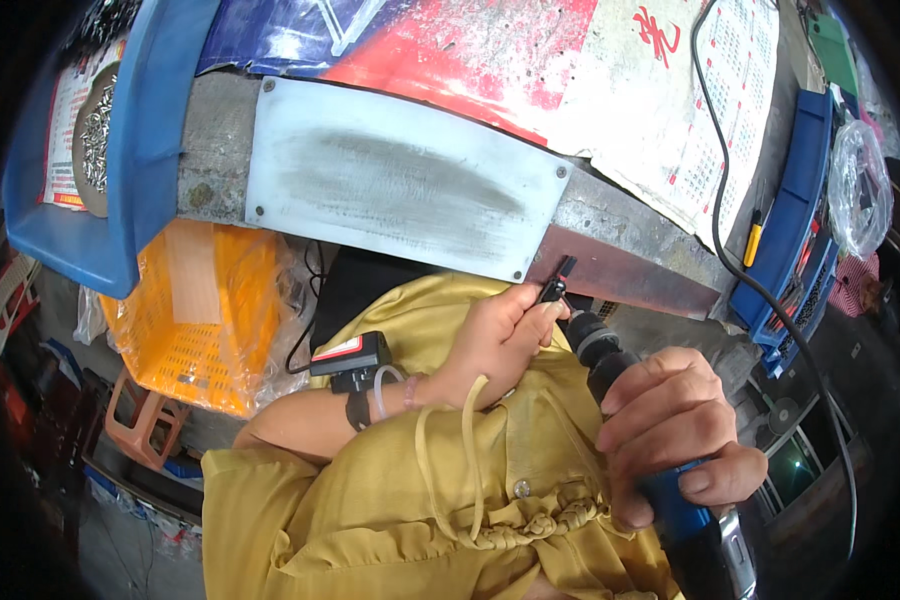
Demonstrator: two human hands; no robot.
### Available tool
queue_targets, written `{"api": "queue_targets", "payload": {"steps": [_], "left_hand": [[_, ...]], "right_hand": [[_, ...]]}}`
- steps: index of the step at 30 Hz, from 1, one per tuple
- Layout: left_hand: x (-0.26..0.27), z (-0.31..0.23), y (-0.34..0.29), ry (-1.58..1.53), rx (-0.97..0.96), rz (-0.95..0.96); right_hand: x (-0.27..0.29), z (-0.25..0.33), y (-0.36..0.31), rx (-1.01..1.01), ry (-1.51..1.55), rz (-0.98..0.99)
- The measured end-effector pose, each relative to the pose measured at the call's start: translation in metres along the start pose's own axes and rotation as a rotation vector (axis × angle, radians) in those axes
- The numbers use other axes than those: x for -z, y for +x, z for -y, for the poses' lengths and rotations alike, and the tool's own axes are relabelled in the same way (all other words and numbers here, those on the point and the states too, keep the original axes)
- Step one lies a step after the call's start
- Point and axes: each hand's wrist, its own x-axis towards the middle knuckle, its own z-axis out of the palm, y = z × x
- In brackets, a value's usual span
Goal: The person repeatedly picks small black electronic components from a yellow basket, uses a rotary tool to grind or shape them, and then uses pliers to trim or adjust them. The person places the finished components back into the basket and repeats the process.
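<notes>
My left hand (502, 340) pinches a small black part (556, 284) between thumb and fingers, just off the front edge of the bench. What kind of part it is I cannot make out. A blue and black electric screwdriver (678, 500) fills my right hand (678, 425), whose fingers wrap round its body. The tool's black nose (592, 340) points up and left at the black part. Whether its tip touches the part is hidden by my left fingers. On my left wrist sits a black box (355, 360) on a strap.
A white plate (400, 180), smudged grey, is fixed along the bench edge. Beyond it lie printed sheets (500, 65). At left stand a blue bin (150, 130), a dish of small metal pieces (95, 140) and an orange basket (205, 350). A cable (720, 200) runs past a blue tray (795, 200) at right.
</notes>
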Motion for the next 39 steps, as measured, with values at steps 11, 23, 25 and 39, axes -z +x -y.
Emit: {"api": "queue_targets", "payload": {"steps": [11, 23, 25, 39], "left_hand": [[-0.003, 0.002, -0.001, 0.056, -0.035, -0.050], [-0.005, 0.004, -0.002, 0.021, -0.025, -0.053], [-0.006, 0.003, -0.002, 0.000, -0.001, -0.067], [-0.007, -0.006, -0.001, 0.079, -0.006, -0.057]], "right_hand": [[0.000, -0.009, 0.005, -0.010, 0.063, -0.024], [0.011, -0.009, 0.007, -0.028, 0.104, 0.037], [0.013, -0.005, 0.004, -0.050, 0.087, 0.035], [0.017, 0.004, -0.010, 0.019, 0.054, -0.007]]}}
